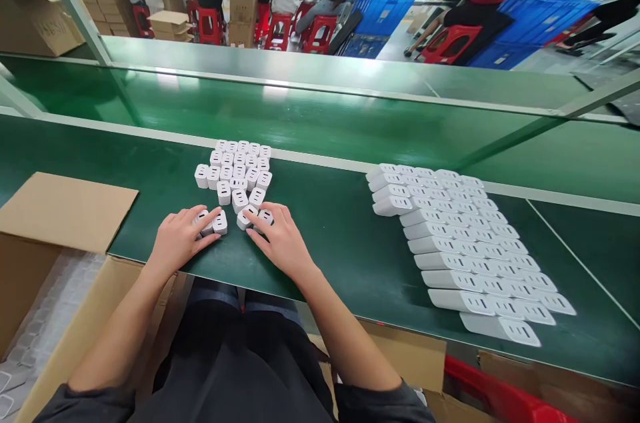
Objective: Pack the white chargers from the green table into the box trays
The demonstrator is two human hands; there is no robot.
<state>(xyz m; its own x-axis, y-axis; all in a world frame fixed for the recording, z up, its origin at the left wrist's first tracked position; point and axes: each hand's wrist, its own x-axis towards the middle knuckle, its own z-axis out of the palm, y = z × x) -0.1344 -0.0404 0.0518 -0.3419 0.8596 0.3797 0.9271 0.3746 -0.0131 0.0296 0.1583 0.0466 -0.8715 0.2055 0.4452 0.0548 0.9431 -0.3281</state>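
Observation:
On the green table (330, 230) several small white blocks with dark slots (239, 160) stand in a loose group. My left hand (181, 236) is closed round a pair of white blocks (219, 222) just below that group, thumb on the near side. My right hand (283, 240) has its fingers round two more white blocks (245, 218), partly covering them. A small gap lies between the blocks at the two hands. To the right, many longer white blocks (465, 230) of the same slotted kind stand in slanting rows.
A cardboard flap (65, 210) rests on the table's left edge, over an open box with clear plastic trays (50, 316). A white rail (320, 160) runs behind the blocks. Beyond are a green belt, blue crates (383, 10) and several seated people.

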